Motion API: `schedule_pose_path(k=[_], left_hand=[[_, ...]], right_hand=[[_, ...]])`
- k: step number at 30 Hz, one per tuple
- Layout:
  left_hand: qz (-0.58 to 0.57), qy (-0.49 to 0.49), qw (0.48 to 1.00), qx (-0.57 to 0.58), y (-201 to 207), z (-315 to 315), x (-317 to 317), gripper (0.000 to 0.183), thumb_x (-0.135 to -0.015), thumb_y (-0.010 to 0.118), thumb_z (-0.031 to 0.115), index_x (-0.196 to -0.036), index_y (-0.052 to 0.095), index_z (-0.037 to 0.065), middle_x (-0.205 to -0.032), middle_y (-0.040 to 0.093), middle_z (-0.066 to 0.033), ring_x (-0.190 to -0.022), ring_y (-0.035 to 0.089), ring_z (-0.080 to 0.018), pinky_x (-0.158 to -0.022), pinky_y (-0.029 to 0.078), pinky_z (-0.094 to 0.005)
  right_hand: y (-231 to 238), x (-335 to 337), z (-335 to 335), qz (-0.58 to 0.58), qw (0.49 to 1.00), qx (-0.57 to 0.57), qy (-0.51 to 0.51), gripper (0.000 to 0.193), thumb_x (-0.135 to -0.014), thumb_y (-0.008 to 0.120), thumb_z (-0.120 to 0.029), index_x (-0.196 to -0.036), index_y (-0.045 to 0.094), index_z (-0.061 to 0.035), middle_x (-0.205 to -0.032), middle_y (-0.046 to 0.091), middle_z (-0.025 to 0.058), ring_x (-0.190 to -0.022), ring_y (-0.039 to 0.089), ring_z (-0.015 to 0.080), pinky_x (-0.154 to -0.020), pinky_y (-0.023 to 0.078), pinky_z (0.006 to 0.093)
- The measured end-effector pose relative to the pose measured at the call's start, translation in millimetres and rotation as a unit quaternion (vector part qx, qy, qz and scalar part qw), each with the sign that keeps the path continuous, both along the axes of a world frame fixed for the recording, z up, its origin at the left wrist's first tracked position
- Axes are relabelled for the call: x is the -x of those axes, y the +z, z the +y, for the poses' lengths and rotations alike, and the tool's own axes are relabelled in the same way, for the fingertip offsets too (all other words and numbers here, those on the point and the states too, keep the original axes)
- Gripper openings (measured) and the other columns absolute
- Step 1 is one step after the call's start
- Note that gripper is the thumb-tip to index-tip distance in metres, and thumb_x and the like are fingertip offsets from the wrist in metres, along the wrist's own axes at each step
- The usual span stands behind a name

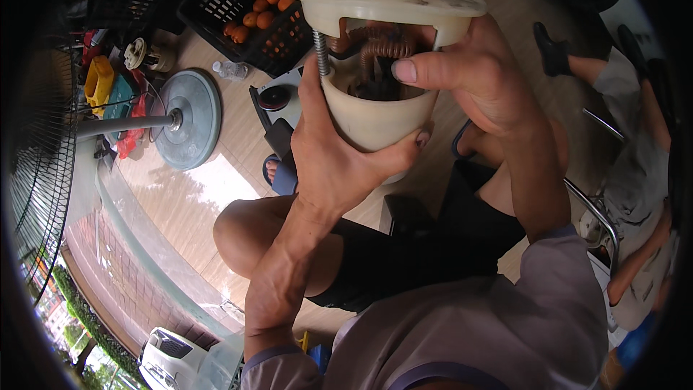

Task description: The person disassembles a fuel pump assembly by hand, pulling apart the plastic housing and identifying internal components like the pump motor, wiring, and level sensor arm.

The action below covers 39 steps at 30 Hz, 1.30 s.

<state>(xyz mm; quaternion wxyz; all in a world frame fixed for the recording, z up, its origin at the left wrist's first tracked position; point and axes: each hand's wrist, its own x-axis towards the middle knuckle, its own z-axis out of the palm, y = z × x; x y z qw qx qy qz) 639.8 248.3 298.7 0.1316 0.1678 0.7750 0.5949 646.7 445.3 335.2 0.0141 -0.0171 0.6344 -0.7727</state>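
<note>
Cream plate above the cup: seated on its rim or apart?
Apart where visible: an open gap separates plate and cup, showing the brown corrugated hose, with the metal spring at left.

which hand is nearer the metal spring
Left. The left hand grips the cream cup, just beside the lower end of the metal spring; the right hand is across the cup's opening, farther away.
</note>
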Motion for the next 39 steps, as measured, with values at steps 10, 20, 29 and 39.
schedule_pose_path(k=[10, 20, 29, 39], left_hand=[[0.043, -0.016, 0.997, -0.059, -29, 14, 6, 0.117, -0.062, 0.096, 0.027, -0.149, 0.023, -0.005, -0.127, 0.061, -0.0191, -0.112, 0.066, -0.0266, -0.095, 0.056, -0.0381], [0.109, -0.031, 0.992, -0.053, -40, 26, 4, 0.115, -0.060, 0.098, 0.030, -0.144, 0.028, -0.005, -0.125, 0.067, -0.0194, -0.110, 0.072, -0.0283, -0.094, 0.058, -0.0378], [0.093, -0.012, 0.995, -0.043, -37, 26, -1, 0.112, -0.059, 0.099, 0.032, -0.141, 0.032, -0.007, -0.124, 0.067, -0.0207, -0.108, 0.072, -0.0289, -0.092, 0.059, -0.0376], [0.095, -0.019, 0.994, -0.050, -40, 19, -2, 0.126, -0.062, 0.097, 0.029, -0.153, 0.018, -0.007, -0.128, 0.065, -0.0211, -0.112, 0.070, -0.0274, -0.095, 0.058, -0.0373]], right_hand=[[3, -12, 15, 0.015, 0.990, -0.128, -0.057, 0.053, -0.078, 0.080, 0.000, -0.128, 0.063, 0.0040, -0.113, 0.073, 0.0091, -0.106, 0.067, 0.0170, -0.092, 0.052, 0.0319], [-13, -29, 38, 0.037, 0.999, -0.016, -0.020, 0.073, -0.073, 0.086, -0.004, -0.138, 0.054, 0.0054, -0.123, 0.070, 0.0125, -0.115, 0.066, 0.0196, -0.098, 0.053, 0.0337], [-4, -33, 53, -0.039, 0.993, -0.112, -0.006, 0.082, -0.072, 0.087, -0.001, -0.144, 0.048, 0.0051, -0.130, 0.067, 0.0139, -0.120, 0.065, 0.0224, -0.102, 0.053, 0.0362], [10, -23, 45, -0.125, 0.977, -0.170, 0.023, 0.078, -0.076, 0.083, -0.007, -0.145, 0.047, 0.0046, -0.132, 0.065, 0.0133, -0.122, 0.062, 0.0226, -0.101, 0.051, 0.0366]])
